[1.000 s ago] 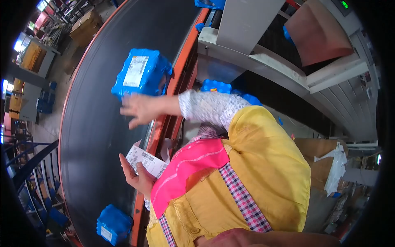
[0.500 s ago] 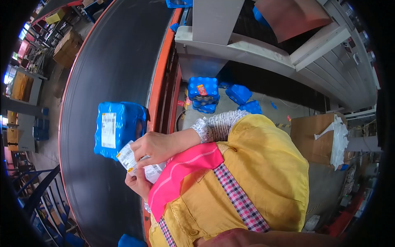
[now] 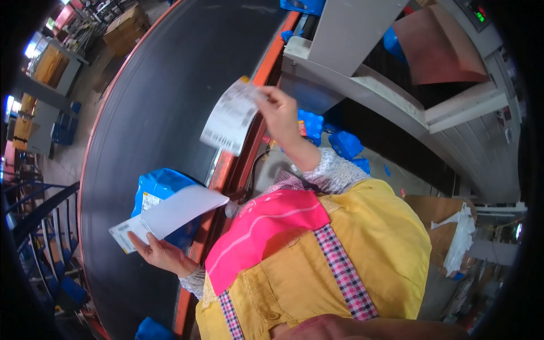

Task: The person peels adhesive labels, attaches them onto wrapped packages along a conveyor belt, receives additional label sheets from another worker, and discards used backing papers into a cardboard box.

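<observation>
My right hand (image 3: pixel 280 116) is raised over the conveyor's orange side rail. Its fingertips pinch the edge of a printed shipping label (image 3: pixel 229 119), which hangs over the belt. Lower down, my left hand (image 3: pixel 161 255) grips label sheets (image 3: pixel 184 211), with the fingers on top and the thumb hidden. Print shows near those fingers, while the rest of the top sheet looks blank white. Behind these sheets, a blue plastic-wrapped pack (image 3: pixel 161 182) stands on the black conveyor belt (image 3: pixel 153 119). Part of a white label on the pack is visible; the sheets cover much of it.
An orange rail (image 3: pixel 226 170) edges the belt on my side. To the right stands a grey machine frame (image 3: pixel 362 85), with several blue packs (image 3: pixel 345 144) on the floor below. A cardboard box (image 3: pixel 436 218) is at the right. Another blue pack (image 3: pixel 153 328) lies at the bottom.
My hands were together at the labels and are now apart. The right hand has moved up with one label; the left holds the other sheets lower down. The view has shifted too.
</observation>
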Action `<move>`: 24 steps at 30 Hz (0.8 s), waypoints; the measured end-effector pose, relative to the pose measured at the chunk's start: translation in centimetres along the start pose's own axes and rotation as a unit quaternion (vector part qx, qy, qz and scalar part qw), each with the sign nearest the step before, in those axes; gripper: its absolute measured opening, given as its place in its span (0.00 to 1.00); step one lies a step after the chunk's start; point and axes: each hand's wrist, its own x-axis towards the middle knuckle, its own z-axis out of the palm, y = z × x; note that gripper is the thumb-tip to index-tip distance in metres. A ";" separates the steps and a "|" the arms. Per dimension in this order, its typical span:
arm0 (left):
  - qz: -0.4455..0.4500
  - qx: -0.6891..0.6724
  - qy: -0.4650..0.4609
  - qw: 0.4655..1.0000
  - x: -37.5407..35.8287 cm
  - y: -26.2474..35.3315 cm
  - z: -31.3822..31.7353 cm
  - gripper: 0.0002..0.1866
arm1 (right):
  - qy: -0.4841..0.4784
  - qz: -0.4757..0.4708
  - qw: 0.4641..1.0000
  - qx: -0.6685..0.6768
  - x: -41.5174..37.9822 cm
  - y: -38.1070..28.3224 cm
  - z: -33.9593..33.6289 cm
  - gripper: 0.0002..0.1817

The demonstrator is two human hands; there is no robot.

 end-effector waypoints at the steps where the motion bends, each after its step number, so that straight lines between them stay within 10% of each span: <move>1: 0.020 0.015 -0.007 1.000 -0.5 1.0 0.8 0.29 | 0.015 -0.016 1.000 -0.007 0.8 1.5 -0.7 0.09; 10: -0.061 0.132 -0.131 0.981 -2.0 -0.2 3.1 0.21 | 0.031 0.049 0.998 -0.024 1.9 4.9 -2.7 0.11; 24: -0.137 -0.064 -0.250 0.956 -0.2 -9.0 8.9 0.46 | -0.020 0.116 0.992 -0.037 4.1 12.0 -3.6 0.10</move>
